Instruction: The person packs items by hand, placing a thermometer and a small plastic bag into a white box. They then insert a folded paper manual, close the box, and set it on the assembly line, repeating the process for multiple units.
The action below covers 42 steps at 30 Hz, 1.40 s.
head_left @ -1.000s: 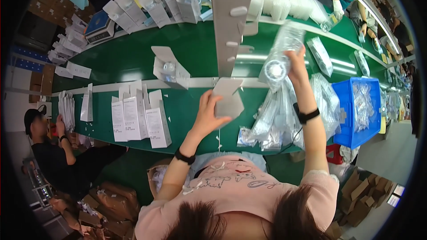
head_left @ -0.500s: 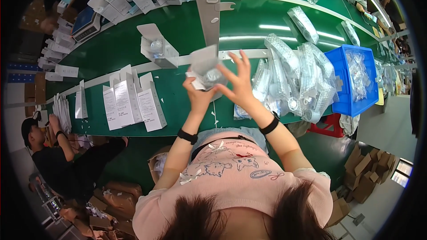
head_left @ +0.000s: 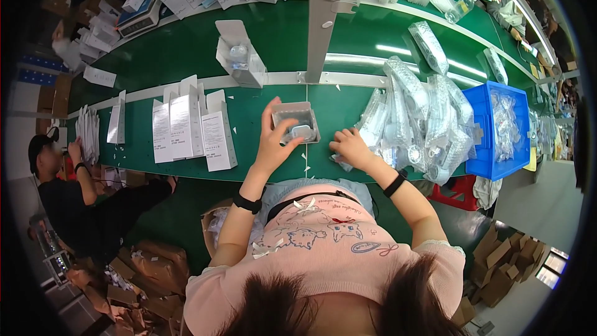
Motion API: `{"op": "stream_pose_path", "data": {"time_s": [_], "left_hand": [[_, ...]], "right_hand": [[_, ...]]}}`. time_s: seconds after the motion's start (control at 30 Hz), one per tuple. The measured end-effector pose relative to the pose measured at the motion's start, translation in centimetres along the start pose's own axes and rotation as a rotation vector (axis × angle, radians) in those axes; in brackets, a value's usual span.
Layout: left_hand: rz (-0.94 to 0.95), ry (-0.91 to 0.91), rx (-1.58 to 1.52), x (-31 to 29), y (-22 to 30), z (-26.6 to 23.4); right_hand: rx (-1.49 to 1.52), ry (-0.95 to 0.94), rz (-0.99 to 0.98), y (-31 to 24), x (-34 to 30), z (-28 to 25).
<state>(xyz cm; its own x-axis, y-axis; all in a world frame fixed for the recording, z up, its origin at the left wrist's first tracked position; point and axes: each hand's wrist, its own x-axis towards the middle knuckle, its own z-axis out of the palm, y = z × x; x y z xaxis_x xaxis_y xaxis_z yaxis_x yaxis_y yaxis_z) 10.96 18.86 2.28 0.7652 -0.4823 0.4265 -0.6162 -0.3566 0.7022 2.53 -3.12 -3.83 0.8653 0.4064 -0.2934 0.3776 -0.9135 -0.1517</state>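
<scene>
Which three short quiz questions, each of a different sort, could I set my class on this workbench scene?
1. Which hand is at the open box in front of the person in pink?
2. True or false: the blue bin stands to the right of the bubble-wrapped packs.
3. Fill in the colour: the band on the right wrist is ____.

Key: 1. the left hand; 2. true; 3. black.

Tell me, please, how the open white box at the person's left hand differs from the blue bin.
The white box is small, whereas the blue bin is much larger. The left hand is at the white box; no hand is at the blue bin. One item shows inside the white box, while several clear plastic packets lie in the blue bin. Both are open-topped.
</scene>
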Motion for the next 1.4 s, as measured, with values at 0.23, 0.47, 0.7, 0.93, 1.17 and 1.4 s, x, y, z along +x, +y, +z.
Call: {"op": "stream_pose_path", "data": {"time_s": [0.23, 0.47, 0.7, 0.93, 1.17, 1.4], "left_hand": [[-0.353, 0.124, -0.097, 1.0, 0.6, -0.9], [-0.418, 0.182, -0.190, 1.8, -0.1, -0.4], [-0.450, 0.167, -0.240, 1.6, -0.3, -0.6], [-0.463, 0.250, -0.212, 1.6, -1.0, -1.1], [-0.240, 0.302, -0.244, 4.3, -1.8, -4.8], [-0.767, -0.038, 0.925, 1.1, -8.4, -16.1]], "right_hand": [[1.053, 1.060, 0.067, -4.4, -0.3, -11.6], [0.436, 1.052, -0.234, -5.9, 4.4, -7.8], [0.220, 0.706, -0.132, -7.3, 3.5, -8.8], [0.538, 0.814, -0.121, -4.2, 4.3, -6.6], [1.260, 0.641, 0.017, -3.4, 11.4, -2.0], [1.514, 0.826, 0.143, -1.6, 18.7, -3.4]]}}
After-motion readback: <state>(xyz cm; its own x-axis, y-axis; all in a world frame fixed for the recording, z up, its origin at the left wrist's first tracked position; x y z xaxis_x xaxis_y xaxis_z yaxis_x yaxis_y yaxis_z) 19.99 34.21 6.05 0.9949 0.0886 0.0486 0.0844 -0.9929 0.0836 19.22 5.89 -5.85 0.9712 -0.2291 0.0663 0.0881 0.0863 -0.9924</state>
